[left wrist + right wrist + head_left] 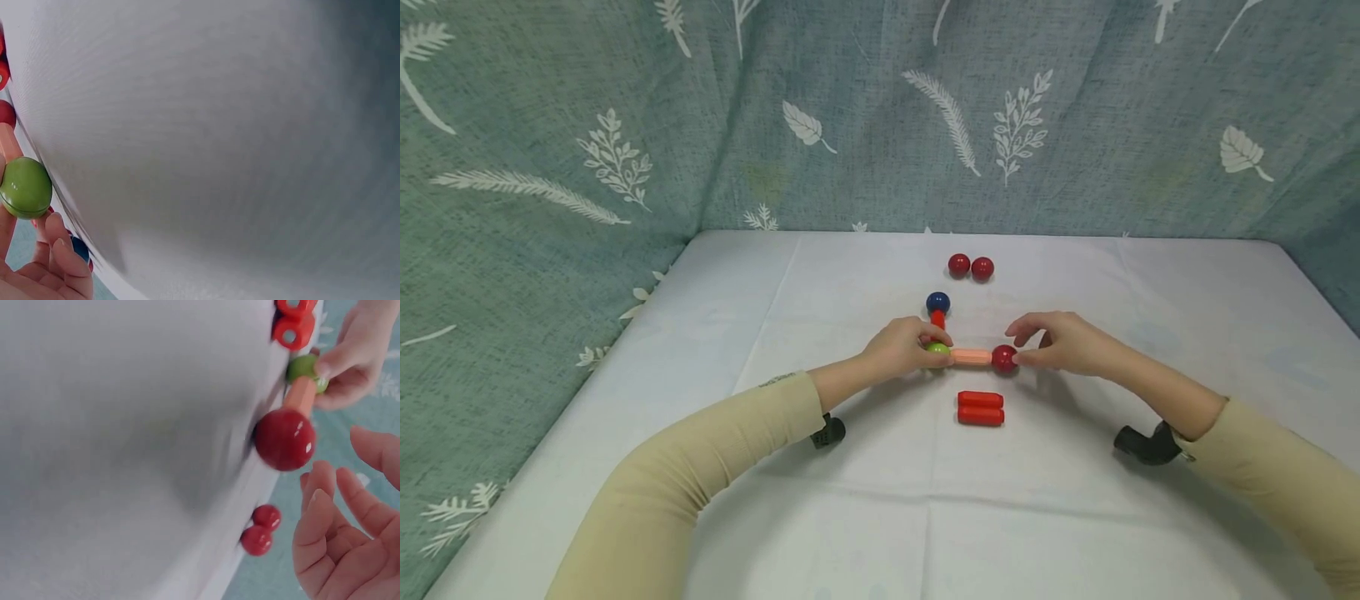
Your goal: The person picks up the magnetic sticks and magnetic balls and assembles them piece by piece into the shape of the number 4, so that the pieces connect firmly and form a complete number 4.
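Finger and thumb of my left hand (897,350) pinch a green ball (26,187) low over the white table. From that ball a salmon-orange stick (972,357) runs right to a dark red ball (1004,358). A red stick (937,319) leads away from the green ball toward a blue ball (937,302); the left fingers cover its near end. Just right of the dark red ball is my right hand (1067,343), thumb and fingers spread apart. The right wrist view shows a gap between that hand and the ball, with nothing in its grasp.
Two loose red sticks (981,415) lie side by side on the white cloth (880,517), nearer than the joined pieces. Farther back sit two dark red balls (958,265). A green leaf-patterned curtain (865,108) hangs behind the table and along its left side.
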`<state>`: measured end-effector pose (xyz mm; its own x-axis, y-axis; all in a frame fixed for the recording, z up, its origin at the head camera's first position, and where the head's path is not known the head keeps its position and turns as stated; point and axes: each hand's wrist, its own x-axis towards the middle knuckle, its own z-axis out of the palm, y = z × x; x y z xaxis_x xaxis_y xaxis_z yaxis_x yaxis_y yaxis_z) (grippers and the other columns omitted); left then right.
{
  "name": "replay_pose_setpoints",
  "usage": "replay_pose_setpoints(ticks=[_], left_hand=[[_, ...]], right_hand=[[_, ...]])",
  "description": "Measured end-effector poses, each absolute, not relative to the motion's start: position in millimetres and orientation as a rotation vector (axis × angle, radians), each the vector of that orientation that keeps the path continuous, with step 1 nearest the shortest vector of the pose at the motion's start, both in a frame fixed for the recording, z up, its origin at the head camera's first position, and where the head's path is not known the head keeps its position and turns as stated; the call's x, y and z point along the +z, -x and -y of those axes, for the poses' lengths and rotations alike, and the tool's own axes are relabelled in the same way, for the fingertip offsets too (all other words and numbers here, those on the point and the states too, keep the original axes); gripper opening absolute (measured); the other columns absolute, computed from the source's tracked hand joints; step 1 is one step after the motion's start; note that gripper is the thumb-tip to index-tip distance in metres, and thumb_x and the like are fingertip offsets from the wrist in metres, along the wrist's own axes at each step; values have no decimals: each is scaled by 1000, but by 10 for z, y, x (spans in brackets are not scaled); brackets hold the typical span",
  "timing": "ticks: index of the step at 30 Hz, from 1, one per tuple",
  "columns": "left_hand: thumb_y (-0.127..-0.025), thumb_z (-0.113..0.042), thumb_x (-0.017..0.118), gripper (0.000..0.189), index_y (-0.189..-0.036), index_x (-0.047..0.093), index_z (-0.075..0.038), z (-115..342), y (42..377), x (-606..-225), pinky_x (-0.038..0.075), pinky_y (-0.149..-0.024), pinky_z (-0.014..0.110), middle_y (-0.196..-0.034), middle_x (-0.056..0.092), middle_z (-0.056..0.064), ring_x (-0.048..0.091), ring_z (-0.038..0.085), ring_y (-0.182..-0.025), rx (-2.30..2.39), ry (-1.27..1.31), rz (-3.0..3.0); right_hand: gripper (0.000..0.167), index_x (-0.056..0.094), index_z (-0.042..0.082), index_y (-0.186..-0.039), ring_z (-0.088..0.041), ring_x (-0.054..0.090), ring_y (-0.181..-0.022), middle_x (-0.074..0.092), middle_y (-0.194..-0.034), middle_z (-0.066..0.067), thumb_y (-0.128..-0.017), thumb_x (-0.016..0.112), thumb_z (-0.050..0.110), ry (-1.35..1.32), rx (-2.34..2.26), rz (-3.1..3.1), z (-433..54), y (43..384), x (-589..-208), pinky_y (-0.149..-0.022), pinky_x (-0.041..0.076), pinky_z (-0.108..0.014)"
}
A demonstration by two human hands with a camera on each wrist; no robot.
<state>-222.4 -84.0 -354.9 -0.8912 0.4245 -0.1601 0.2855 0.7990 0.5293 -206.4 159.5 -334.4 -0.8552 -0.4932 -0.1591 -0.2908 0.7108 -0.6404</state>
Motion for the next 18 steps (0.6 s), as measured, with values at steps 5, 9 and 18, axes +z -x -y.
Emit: replay_pose_setpoints(ticks=[5,9,18], left_hand=[[-81,-30,69,24,-103,70,-21,848,2237,-3549,35,-65,23,-86,58,-3,46,14,-83,727,-556,-2717],[-81,-31,69,25,-104,69,-20,853,2242,-3544,35,-67,24,-87,59,-3,46,15,-84,726,-571,-2712],[-80,-35,69,30,-107,69,-21,852,2230,-3525,36,-66,23,-89,57,-2,46,14,-83,666,-573,-2734]], right_hand=[[29,62,4,-109,-17,52,-75,62,-95,-6,-82,67,13,720,-915,-2555,-1536,1944,-3349,-65,48,-27],[29,62,4,-108,-15,53,-72,63,-94,-4,-81,67,13,769,-914,-2478,-1437,1863,-3381,-64,48,-26],[27,64,6,-107,-12,53,-73,63,-89,0,-81,67,8,850,-773,-2460,-1262,1810,-3467,-66,48,-22]])
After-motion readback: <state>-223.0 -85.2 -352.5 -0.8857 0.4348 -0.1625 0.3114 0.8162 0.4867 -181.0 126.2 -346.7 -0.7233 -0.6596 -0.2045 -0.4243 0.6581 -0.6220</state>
